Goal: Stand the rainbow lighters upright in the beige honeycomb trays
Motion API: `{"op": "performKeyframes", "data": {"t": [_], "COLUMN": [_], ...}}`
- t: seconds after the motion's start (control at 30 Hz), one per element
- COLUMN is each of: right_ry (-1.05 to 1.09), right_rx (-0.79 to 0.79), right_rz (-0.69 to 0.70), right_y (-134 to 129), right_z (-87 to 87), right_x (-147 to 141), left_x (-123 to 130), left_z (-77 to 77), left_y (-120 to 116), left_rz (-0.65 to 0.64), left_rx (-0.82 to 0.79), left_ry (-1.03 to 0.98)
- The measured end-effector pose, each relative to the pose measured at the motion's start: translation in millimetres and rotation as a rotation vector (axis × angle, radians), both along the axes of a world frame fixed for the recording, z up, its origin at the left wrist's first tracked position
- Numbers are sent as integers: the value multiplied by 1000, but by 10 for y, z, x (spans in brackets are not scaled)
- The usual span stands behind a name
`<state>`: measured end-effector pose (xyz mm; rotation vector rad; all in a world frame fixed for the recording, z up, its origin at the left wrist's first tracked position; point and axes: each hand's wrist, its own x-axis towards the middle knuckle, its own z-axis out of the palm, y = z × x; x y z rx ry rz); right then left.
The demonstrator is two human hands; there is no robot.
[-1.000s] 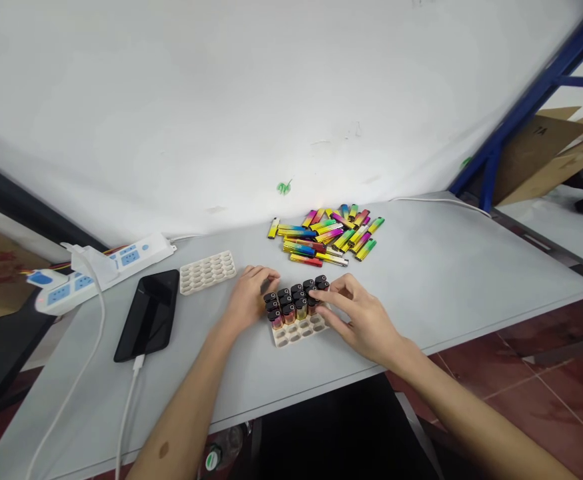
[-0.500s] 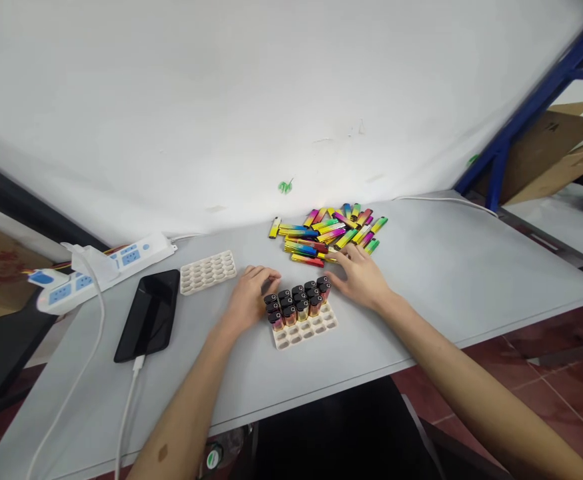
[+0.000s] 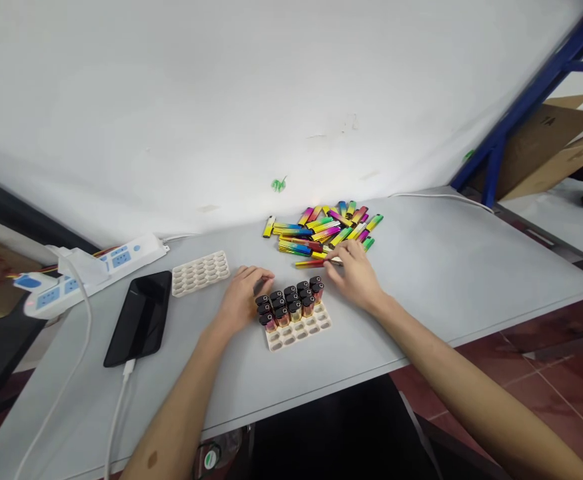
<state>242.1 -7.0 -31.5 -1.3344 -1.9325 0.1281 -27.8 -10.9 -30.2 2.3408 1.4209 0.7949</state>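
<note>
A pale tray (image 3: 299,333) holds several black-topped lighters (image 3: 295,308) standing upright, with bare slots along its near side. My left hand (image 3: 243,293) rests on the table at the tray's left, fingers curled and thumb apart, with nothing visible in it. Beyond the tray lies a loose pile of shiny coloured lighters (image 3: 341,235). My right hand (image 3: 354,272) is at the pile's near edge, its thumb and fingers closed on the end of a red and yellow lighter (image 3: 309,264) that lies sideways.
A second pale tray (image 3: 200,273) with bare slots sits left of my left hand. Further left are a black phone (image 3: 140,319) on a white cable and a white power strip (image 3: 94,273). A white wall (image 3: 231,107) rises behind the table.
The red and yellow lighter has come away from the front of the pile towards me, with my right hand's fingers at it. The whole view has shifted slightly left. My left hand stays beside the tray.
</note>
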Motion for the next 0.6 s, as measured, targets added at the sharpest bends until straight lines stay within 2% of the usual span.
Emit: {"op": "performKeyframes", "data": {"t": [0.13,0.2,0.33,0.43,0.6], "right_ry": [654,836,923,975,1078], "right_rx": [-176,-290,-545,-700,-716], "right_rz": [55,99,147,109,76], "right_y": [-47,-62,-78,-80,-76], "right_z": [73,91,95,101,135], "right_x": [11,-7,-46,-53,-31], "left_x": [-3,-4,-2,-1,-1], "left_z": [-6,-8,-7,-4,0], "left_y": [-2,-2,-2,-2,1], "left_rz": [-3,-2,7,10,2], "left_rx": [1,0,-7,-16,-8], "left_ry": [-9,-11,2,3,5]}}
